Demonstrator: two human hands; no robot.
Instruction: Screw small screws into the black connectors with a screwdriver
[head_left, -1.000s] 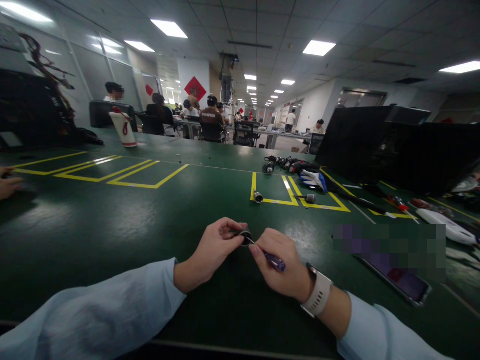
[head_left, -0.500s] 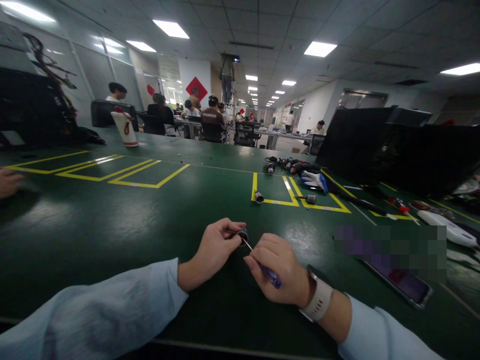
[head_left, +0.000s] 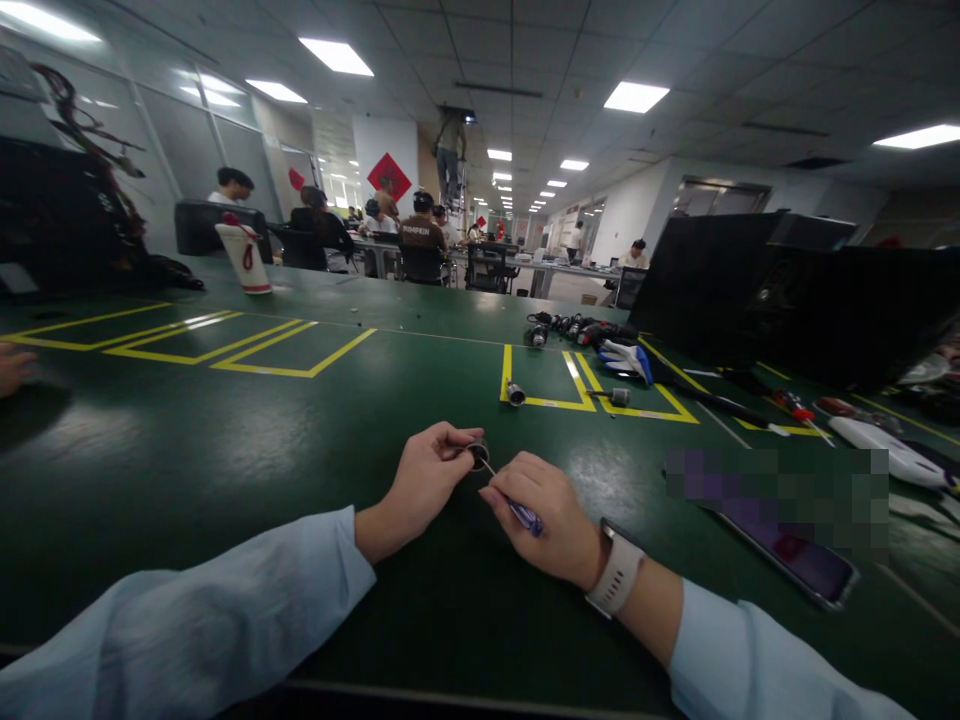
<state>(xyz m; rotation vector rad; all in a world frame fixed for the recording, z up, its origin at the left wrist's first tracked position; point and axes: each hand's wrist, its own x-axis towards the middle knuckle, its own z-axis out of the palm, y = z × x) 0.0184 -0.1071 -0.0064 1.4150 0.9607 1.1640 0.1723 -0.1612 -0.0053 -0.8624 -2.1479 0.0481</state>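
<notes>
Between the fingers of my left hand (head_left: 427, 478) is a small grey metal cylinder (head_left: 478, 457), its dark open end turned toward my right hand. My right hand (head_left: 546, 510) grips a screwdriver (head_left: 527, 518) by its purple, see-through handle. The thin shaft points up and left, and its tip reaches the mouth of the cylinder; how deep it sits inside is hidden. Beyond my hands, a similar metal part (head_left: 515, 393) lies in a yellow-taped outline. Another metal cylinder with a thin shaft (head_left: 619, 397) rests by the outline to its right.
On the green table (head_left: 247, 440), a phone (head_left: 814, 567) lies at right, with a white tool (head_left: 885, 452) and a red screwdriver (head_left: 793, 405) beyond it. Blue-white gloves (head_left: 626, 362) sit near black cables. A cup (head_left: 244, 258) stands far left. Another person's hand (head_left: 11, 368) is at the left edge.
Both hands have shifted slightly up and left in the picture, with the cylinder and screwdriver still held together. The person's hand at the left edge has moved further out of view.
</notes>
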